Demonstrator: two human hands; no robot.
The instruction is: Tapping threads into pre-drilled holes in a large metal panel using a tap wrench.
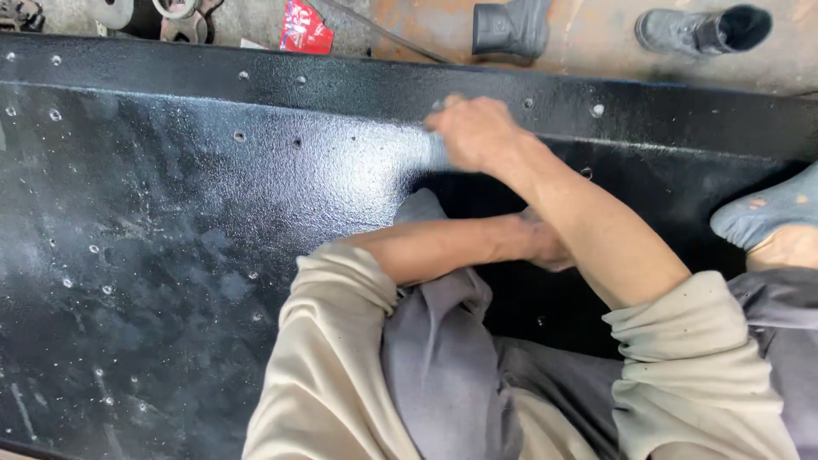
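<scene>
A large black, glossy, textured metal panel (pixel 170 213) with several small holes lies flat under me. My right hand (pixel 473 128) reaches across to its raised far edge, with the fingers bunched and pressed on the surface next to a hole. The hand is blurred, so I cannot see anything held in it. My left forearm crosses in front of my knees. My left hand (pixel 545 245) is tucked under the right forearm and mostly hidden. Both arms wear rolled beige sleeves.
My foot in a grey shoe (pixel 767 213) rests on the panel at the right. Beyond the panel, on the concrete floor, are two dark boots (pixel 511 25) (pixel 703 30), a red packet (pixel 305 25) and metal wrenches (pixel 183 17).
</scene>
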